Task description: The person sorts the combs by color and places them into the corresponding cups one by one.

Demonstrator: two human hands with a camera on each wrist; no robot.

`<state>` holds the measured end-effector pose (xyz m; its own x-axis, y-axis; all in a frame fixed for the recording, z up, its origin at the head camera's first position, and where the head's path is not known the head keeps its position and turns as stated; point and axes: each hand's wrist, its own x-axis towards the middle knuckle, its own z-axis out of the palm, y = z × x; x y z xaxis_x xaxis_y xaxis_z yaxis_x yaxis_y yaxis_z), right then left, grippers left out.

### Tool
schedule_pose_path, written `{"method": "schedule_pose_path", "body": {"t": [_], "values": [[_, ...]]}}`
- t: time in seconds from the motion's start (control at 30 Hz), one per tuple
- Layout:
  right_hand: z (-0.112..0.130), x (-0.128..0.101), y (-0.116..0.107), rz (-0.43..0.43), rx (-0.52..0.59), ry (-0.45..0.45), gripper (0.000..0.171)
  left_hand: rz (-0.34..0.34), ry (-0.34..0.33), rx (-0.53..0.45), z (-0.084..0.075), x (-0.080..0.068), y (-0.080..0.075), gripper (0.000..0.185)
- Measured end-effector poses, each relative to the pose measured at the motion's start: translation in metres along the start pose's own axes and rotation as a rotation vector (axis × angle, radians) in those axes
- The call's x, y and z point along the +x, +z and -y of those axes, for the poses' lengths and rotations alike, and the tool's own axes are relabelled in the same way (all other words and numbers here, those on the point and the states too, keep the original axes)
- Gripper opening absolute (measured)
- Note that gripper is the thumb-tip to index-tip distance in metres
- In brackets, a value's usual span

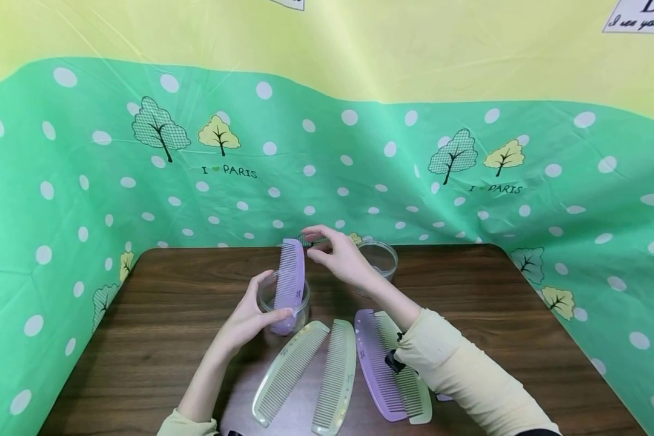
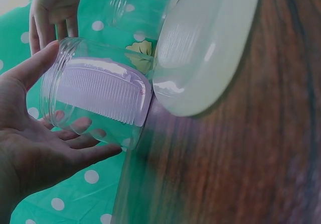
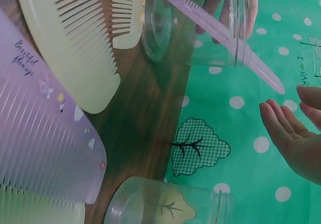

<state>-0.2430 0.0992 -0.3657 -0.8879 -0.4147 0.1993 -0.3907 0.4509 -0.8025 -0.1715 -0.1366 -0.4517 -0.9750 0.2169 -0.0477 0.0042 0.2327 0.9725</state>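
Now my left hand (image 1: 251, 318) grips the jar (image 1: 283, 300) holding a purple comb (image 1: 290, 284). My right hand (image 1: 338, 257) hovers just beside the comb's top, fingers loose, holding nothing.

Surface: dark wood-grain table (image 1: 496, 303).
Far centre: clear jar (image 1: 283, 303) with a purple comb stood in it; second clear jar (image 1: 380, 259) set to its right.
Near centre: two pale green combs (image 1: 305, 375) laid side by side.
Near right: purple comb (image 1: 373, 363) overlapped by a green comb (image 1: 409, 378).
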Motion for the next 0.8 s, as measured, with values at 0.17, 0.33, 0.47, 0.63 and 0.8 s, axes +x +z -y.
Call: {"method": "schedule_pose_path", "body": {"t": [0.17, 0.33, 0.47, 0.63, 0.8], "values": [[-0.001, -0.01, -0.008, -0.013, -0.012, 0.001, 0.045, 0.003, 0.005, -0.001, 0.0, 0.001, -0.001, 0.094], [-0.006, -0.022, -0.015, -0.016, -0.015, -0.004, 0.047, 0.005, 0.015, -0.006, 0.001, 0.001, -0.001, 0.094], [-0.012, -0.032, -0.017, -0.012, -0.019, -0.011, 0.049, -0.003, 0.008, -0.002, 0.001, 0.001, -0.003, 0.094], [-0.015, -0.044, -0.02, -0.02, -0.021, -0.026, 0.05, 0.003, 0.004, -0.004, 0.0, 0.0, -0.003, 0.095], [-0.017, -0.058, -0.024, -0.038, -0.022, -0.018, 0.05, 0.018, 0.0, -0.03, -0.002, 0.002, -0.001, 0.096]]}}
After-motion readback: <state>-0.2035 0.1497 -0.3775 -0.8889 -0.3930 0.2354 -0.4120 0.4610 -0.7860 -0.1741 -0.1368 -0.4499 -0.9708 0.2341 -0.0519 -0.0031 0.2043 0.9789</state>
